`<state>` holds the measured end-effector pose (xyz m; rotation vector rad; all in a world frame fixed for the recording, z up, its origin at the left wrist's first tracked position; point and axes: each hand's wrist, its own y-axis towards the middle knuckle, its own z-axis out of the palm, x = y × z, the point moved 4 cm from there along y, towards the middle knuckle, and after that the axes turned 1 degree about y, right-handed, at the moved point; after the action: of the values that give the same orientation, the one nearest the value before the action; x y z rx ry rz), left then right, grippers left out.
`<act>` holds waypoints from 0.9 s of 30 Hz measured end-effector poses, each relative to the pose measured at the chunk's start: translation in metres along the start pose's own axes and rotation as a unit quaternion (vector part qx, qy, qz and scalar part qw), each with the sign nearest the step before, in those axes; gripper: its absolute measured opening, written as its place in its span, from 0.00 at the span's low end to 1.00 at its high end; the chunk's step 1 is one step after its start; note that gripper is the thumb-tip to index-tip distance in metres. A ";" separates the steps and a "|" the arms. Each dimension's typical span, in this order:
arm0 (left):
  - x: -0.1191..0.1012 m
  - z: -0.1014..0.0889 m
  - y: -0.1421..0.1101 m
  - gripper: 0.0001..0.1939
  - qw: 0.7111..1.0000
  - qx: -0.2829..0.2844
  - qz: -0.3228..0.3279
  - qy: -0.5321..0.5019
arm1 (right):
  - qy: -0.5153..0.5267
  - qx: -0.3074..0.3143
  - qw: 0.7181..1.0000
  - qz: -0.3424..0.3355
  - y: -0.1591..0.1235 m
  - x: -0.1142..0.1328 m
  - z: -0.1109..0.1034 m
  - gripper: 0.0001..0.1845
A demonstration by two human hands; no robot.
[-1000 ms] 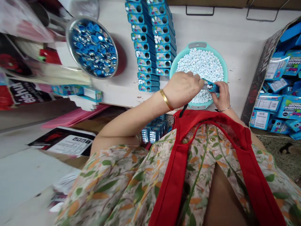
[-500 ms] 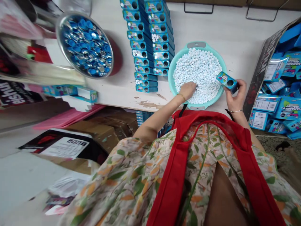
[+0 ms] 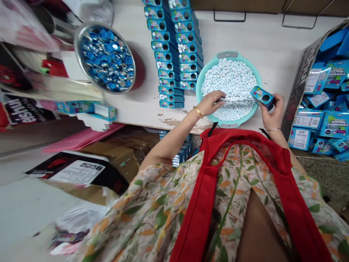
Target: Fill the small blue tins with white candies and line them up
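"CARAMELO" can be read on blue packets (image 3: 336,123) at the right, "ishu" on a black carton (image 3: 23,110) at the left (the first letter is blurred). A round-holed blue candy box (image 3: 261,95) is gripped between thumb and fingers by the right hand (image 3: 274,111), over the right rim of the turquoise basin (image 3: 199,84). The left hand's (image 3: 210,103) fingertips, dipped among the pale candies (image 3: 231,76) half a second ago, are now held slightly parted above them
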<state>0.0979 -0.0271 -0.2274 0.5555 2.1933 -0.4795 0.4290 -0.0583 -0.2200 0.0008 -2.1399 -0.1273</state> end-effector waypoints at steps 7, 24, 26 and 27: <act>-0.065 -0.062 0.000 0.14 0.989 0.012 0.046 0.137 | -0.020 0.079 0.994 -0.072 0.002 0.018 0.034 0.25; -0.161 -0.078 0.010 0.15 0.974 0.014 -0.007 0.227 | 0.019 0.100 0.992 -0.079 -0.003 0.031 0.073 0.25; -0.155 -0.081 0.008 0.15 0.975 0.022 -0.005 0.221 | 0.031 0.102 0.992 -0.072 -0.004 0.031 0.072 0.26; -0.152 -0.084 0.006 0.14 0.974 0.031 -0.004 0.226 | 0.039 0.102 0.992 -0.069 -0.004 0.031 0.071 0.26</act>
<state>0.1374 -0.0146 -0.0589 0.7470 2.6188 -0.4615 0.3522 -0.0577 -0.2324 0.2694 -2.0649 0.0108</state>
